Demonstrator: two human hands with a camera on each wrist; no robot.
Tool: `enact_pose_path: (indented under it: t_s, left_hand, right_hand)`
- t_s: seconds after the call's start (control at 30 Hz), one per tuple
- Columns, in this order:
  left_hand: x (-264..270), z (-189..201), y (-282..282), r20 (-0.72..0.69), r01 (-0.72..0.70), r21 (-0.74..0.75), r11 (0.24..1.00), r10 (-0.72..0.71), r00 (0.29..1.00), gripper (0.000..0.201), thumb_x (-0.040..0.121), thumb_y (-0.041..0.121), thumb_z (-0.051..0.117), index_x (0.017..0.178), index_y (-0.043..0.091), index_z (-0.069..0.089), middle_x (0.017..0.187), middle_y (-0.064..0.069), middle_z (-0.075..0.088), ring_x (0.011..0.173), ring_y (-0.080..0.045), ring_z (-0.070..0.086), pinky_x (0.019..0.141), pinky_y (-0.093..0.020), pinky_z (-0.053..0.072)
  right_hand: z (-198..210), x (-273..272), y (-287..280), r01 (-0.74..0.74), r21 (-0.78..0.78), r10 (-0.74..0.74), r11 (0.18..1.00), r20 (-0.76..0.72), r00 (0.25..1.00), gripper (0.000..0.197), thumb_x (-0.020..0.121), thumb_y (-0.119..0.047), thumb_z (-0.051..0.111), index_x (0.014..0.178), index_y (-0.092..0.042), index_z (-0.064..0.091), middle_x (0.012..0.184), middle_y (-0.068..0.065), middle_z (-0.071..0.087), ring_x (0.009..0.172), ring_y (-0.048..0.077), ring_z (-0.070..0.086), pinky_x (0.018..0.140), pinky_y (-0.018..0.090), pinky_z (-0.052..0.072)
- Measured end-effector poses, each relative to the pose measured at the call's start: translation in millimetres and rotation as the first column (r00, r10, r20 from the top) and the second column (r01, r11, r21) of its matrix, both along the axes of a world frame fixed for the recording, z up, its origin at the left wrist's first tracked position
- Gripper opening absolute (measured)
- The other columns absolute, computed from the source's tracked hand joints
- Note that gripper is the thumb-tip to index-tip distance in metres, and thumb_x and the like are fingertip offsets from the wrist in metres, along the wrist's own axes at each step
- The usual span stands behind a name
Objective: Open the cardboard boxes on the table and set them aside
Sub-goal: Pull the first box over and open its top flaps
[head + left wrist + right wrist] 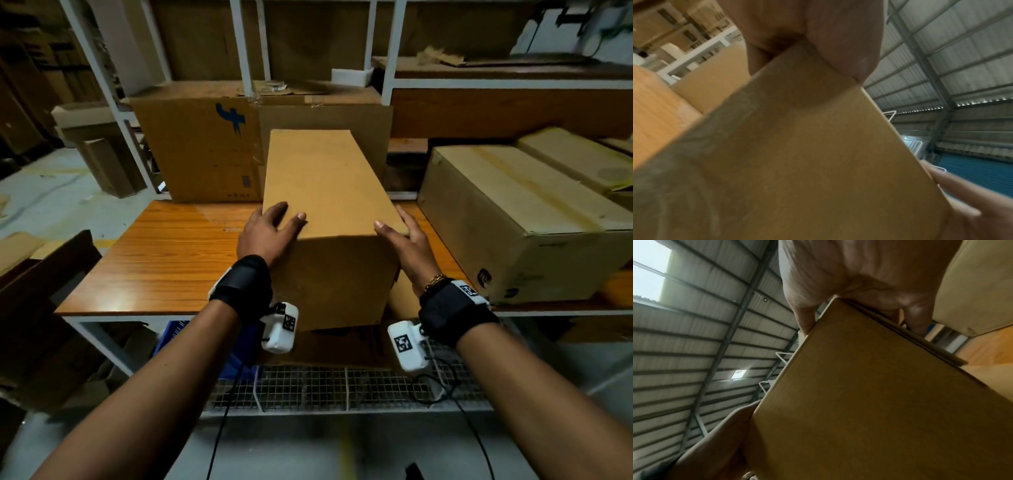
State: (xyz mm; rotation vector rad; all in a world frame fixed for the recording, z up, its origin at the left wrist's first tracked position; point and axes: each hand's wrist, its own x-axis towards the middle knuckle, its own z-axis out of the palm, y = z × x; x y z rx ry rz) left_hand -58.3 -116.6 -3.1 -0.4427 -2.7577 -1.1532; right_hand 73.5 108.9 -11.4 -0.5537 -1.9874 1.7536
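A plain brown cardboard box (329, 185), flaps closed, is held between both hands at the front edge of the wooden table (164, 260). My left hand (270, 229) grips its near top left corner, thumb on top and fingers down the left side. At the near top right corner my right hand (407, 243) grips the same way. The box's near face hangs past the table's front edge. In the left wrist view the box (807, 162) fills the frame under my left hand (818, 32). The right wrist view shows the box (879, 402) under my right hand (869, 272).
A big carton with a blue mark (205, 147) stands behind the held box at the table's back. A long pale carton (513, 212) lies on the table's right part. Below the table are a wire mesh shelf (325, 387) and a blue crate (239, 346).
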Motion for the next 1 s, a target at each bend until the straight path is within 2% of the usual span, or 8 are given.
enact_pose_path:
  t_s: [0.2,0.33,0.47,0.57,0.7,0.8,0.9,1.0]
  left_hand:
    - [5,-10,5,0.056,0.023,0.308,0.951,-0.043,0.998,0.069,0.077,0.076,0.048,0.134,0.037,0.054,0.140,0.000,0.053,0.131,-0.020,0.047,0.108,-0.043,0.040]
    - [7,-26,-5,0.140,0.012,0.501,0.865,-0.095,0.986,0.055,0.090,0.059,0.052,0.137,0.031,0.053,0.144,0.001,0.049,0.134,-0.018,0.043,0.112,-0.041,0.036]
    - [3,-48,-17,0.263,-0.071,0.321,0.944,-0.016,0.965,0.067,0.092,0.068,0.031,0.140,0.027,0.050,0.151,-0.007,0.036,0.137,-0.030,0.037,0.114,-0.047,0.029]
    - [6,-40,-18,0.362,-0.107,0.438,0.893,-0.065,0.930,0.088,0.075,0.087,0.025,0.137,0.031,0.052,0.144,-0.005,0.048,0.131,-0.028,0.045,0.112,-0.050,0.032]
    - [8,-14,-17,0.244,-0.123,0.527,0.841,-0.011,0.970,0.076,0.085,0.079,0.020,0.139,0.034,0.050,0.142,-0.002,0.052,0.129,-0.024,0.047,0.110,-0.042,0.033]
    - [8,-10,-26,0.095,-0.092,0.441,0.893,0.055,0.994,0.061,0.092,0.064,0.038,0.140,0.030,0.049,0.142,0.001,0.053,0.130,-0.021,0.047,0.110,-0.038,0.036]
    - [8,-20,-39,0.015,-0.108,0.241,0.965,0.108,0.994,0.051,0.094,0.052,0.047,0.140,0.030,0.049,0.141,0.002,0.054,0.129,-0.021,0.049,0.107,-0.037,0.040]
    - [8,-30,-50,0.018,-0.140,0.093,0.986,0.139,0.990,0.053,0.094,0.054,0.045,0.143,0.033,0.045,0.145,0.001,0.050,0.131,-0.023,0.048,0.107,-0.037,0.039]
  right_hand:
    - [34,4,3,0.023,0.276,-0.031,0.961,0.023,0.999,0.079,0.079,-0.064,0.066,0.146,-0.052,0.027,0.153,-0.004,0.038,0.132,0.023,0.044,0.102,0.050,0.045]
    - [64,-1,-13,-0.018,0.654,-0.032,0.756,0.064,0.997,0.077,0.084,-0.063,0.059,0.150,-0.047,0.022,0.149,0.000,0.044,0.124,0.025,0.052,0.090,0.044,0.053]
    - [66,-19,-47,-0.154,0.852,-0.014,0.501,0.186,0.982,0.073,0.090,-0.061,0.050,0.152,-0.048,0.012,0.153,-0.006,0.040,0.119,0.028,0.055,0.094,0.042,0.049]
    - [46,-34,-72,-0.225,0.873,0.068,0.432,0.218,0.974,0.068,0.093,-0.057,0.045,0.152,-0.046,0.013,0.160,-0.013,0.025,0.139,0.021,0.039,0.107,0.047,0.037]
    - [17,-45,-104,-0.330,0.887,0.095,0.325,0.316,0.944,0.066,0.094,-0.060,0.039,0.152,-0.042,0.017,0.162,-0.009,0.020,0.147,0.021,0.024,0.113,0.048,0.024]
    - [5,-47,-122,-0.382,0.892,0.085,0.241,0.373,0.924,0.066,0.094,-0.059,0.040,0.152,-0.041,0.015,0.163,-0.008,0.018,0.148,0.023,0.021,0.114,0.053,0.021]
    - [2,-48,-128,-0.427,0.880,0.109,0.209,0.413,0.904,0.068,0.093,-0.062,0.037,0.153,-0.038,0.016,0.163,-0.006,0.017,0.148,0.024,0.020,0.115,0.054,0.020]
    - [1,-49,-118,-0.461,0.829,0.142,0.317,0.439,0.887,0.076,0.089,-0.072,0.029,0.153,-0.032,0.023,0.162,-0.002,0.022,0.146,0.023,0.024,0.115,0.049,0.025]
